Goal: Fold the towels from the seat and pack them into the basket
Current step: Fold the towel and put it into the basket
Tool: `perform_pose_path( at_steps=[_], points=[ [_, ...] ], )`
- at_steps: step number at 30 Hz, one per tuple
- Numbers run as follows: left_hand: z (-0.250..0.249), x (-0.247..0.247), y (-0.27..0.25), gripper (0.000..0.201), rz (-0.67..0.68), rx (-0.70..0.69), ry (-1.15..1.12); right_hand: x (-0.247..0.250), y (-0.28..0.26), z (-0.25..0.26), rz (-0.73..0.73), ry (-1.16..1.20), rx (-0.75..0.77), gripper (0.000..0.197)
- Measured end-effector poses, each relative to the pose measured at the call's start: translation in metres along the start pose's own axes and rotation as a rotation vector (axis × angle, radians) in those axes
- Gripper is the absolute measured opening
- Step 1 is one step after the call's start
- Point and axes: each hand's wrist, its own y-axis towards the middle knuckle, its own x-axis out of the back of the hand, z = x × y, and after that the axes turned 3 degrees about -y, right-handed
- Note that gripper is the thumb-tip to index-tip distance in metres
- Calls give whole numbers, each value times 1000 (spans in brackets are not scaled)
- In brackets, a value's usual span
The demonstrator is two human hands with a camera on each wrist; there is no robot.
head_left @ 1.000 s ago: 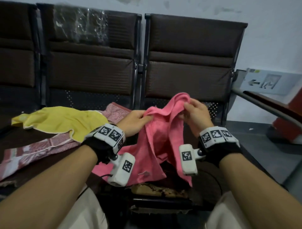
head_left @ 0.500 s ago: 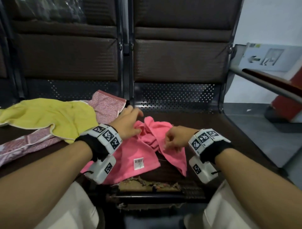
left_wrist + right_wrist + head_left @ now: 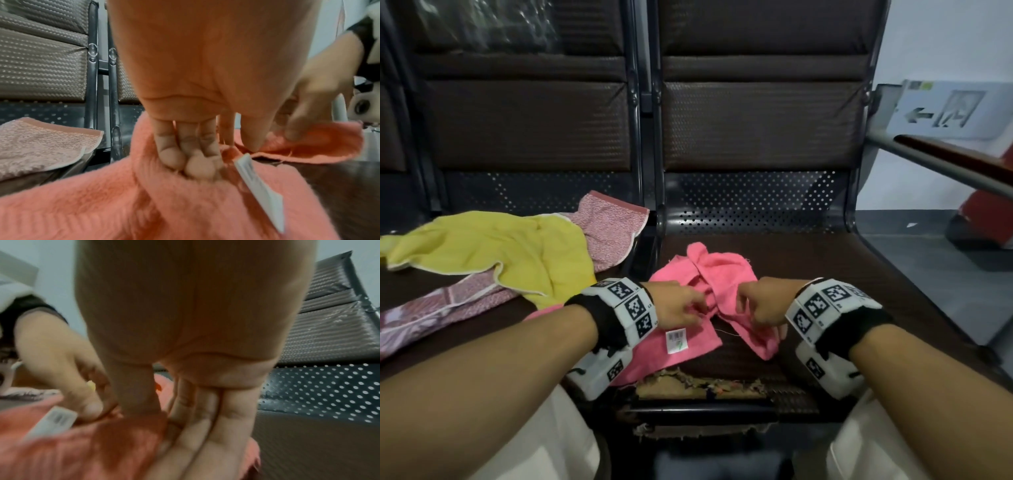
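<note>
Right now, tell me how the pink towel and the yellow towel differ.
The pink towel lies bunched on the right-hand seat, gripped by the left hand and the right hand; the yellow towel lies untouched on the left-hand seat. The pink one shows a white tag; the yellow one overlaps a patterned towel. Neither is folded.

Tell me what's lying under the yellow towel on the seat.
A pink patterned towel lies under the yellow towel, sticking out behind and in front. Its middle is covered.
</note>
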Motion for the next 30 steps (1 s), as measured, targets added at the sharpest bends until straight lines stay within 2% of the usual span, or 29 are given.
perform_pose_path(
  at_steps=[3, 5, 7, 9, 12, 16, 19, 21, 25, 27, 30],
  points=[
    [-4, -4, 0, 33, 41, 21, 74, 10, -1, 9, -129, 295, 73, 28],
    [-7, 2, -1, 33, 23, 51, 49, 22, 0, 15, -314, 301, 141, 27],
    [-8, 14, -5, 34, -58, 59, -18, 35, 1, 22, -547, 261, 200, 22],
    [-5, 28, -10, 39, -212, 73, -70, 44, 3, 28, -704, 355, 241, 25],
    [2, 41, -23, 42, -372, 152, -215, 50, 2, 33, -770, 484, 262, 33],
    [11, 49, -43, 21, -385, 150, -544, 50, -5, 35, -775, 394, 243, 41],
    [18, 53, -58, 29, -415, 152, -678, 45, -4, 32, -768, 225, 215, 34],
    [21, 54, -65, 37, -441, 166, -748, 45, -1, 30, -822, 128, 196, 29],
    [23, 57, -68, 39, -601, 212, -894, 52, 1, 31, -943, 43, 213, 14],
    [20, 59, -67, 41, -650, 195, -928, 57, -2, 37, -973, 152, 328, 6],
    [14, 62, -65, 41, -669, 122, -1026, 61, -5, 51, -1053, 581, 494, 12]
  ],
)
